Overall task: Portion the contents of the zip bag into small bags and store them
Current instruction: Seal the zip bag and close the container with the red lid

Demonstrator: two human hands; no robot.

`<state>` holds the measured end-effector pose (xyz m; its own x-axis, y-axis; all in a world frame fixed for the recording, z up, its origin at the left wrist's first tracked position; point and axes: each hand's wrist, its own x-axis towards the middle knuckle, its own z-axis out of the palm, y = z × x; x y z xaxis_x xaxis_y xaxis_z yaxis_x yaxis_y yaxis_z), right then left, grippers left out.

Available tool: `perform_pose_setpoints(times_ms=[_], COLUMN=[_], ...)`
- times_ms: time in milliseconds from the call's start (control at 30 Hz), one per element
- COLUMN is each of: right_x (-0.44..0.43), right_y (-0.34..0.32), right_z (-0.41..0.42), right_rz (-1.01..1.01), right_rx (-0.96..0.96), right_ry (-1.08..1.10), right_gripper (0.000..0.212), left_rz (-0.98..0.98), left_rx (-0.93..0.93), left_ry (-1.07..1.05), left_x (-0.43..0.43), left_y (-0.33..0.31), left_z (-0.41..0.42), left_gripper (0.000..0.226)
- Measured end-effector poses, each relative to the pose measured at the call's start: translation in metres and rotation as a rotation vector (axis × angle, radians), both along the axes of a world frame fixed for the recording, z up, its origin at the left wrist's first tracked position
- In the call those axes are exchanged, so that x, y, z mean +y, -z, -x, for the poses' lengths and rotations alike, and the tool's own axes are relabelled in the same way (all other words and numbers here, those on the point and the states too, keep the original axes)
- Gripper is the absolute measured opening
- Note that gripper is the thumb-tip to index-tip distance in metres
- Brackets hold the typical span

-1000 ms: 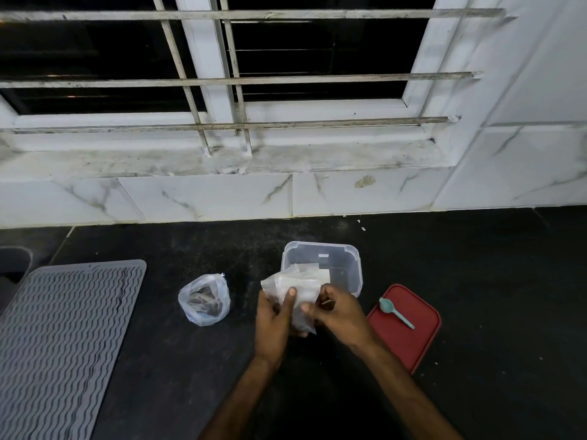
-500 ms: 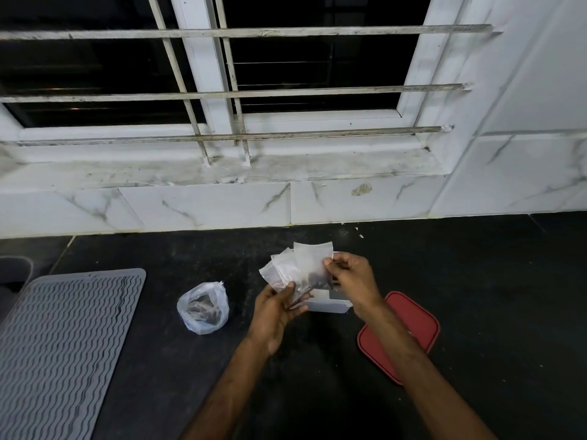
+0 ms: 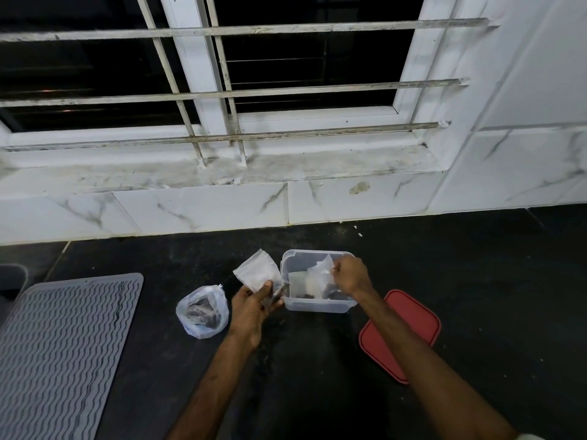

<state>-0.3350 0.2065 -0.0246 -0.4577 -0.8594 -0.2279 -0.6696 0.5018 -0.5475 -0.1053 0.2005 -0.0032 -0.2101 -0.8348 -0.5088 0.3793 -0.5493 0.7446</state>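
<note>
1. Since half a second ago, the right hand [image 3: 351, 276] has left the fan of bags and carried one small bag [image 3: 322, 269] to the right, over the box [image 3: 317, 308], which had been hidden behind the hands.
2. Its fingers pinch that small bag by the top edge. The small bag hangs with its long axis roughly upright, and its dark-filled lower end is already inside the box beside others lying there.
3. The left hand [image 3: 252, 304] pinches the remaining bags [image 3: 257, 271] at their lower ends between thumb and curled fingers. They fan upward and away, just left of the box's left wall. Whether the fingertips touch the box cannot be told.
4. The box floor lies straight below the right fingers, so letting go should need only a short drop. The next bag lies to the left, across the box wall, and the left hand is nearer to it.
5. The zip bag [image 3: 203, 312] sits on the counter [image 3: 476, 281], left of the left hand and apart from it. The lid [image 3: 409, 328] lies off the box, right of the right forearm.
</note>
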Motion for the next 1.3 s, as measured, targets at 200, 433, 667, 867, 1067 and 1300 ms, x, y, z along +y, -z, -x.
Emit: perform_pose_setpoints(times_ms=[200, 433, 667, 867, 1067, 1300], right_x=[-0.016, -0.001, 0.001, 0.017, 0.016, 0.008], right_y=[0.01, 0.015, -0.029, -0.056, -0.035, -0.001], right_z=[-0.011, -0.008, -0.014, -0.029, -0.001, 0.0], right_rz=[-0.255, -0.355, -0.19, 0.038, 0.167, -0.139], right_rx=[0.25, 0.559, 0.457, -0.673, -0.52, -0.082], right_ry=[-0.176, -0.304, -0.244, -0.17, 0.041, -0.135], right_gripper=[0.04, 0.034, 0.028, 0.034, 0.017, 0.028], left_rz=[0.043, 0.032, 0.096, 0.141, 0.123, 0.101], left_rx=[-0.051, -0.064, -0.147, -0.098, -0.101, -0.152], left_ry=[0.013, 0.028, 0.064, 0.143, 0.067, 0.019], left_x=[0.003, 0.009, 0.014, 0.016, 0.012, 0.005], left_y=[0.003, 0.007, 0.007, -0.006, -0.009, -0.007], left_z=[0.003, 0.002, 0.013, 0.032, 0.029, 0.015], left_gripper=[0.026, 0.024, 0.035, 0.032, 0.024, 0.03])
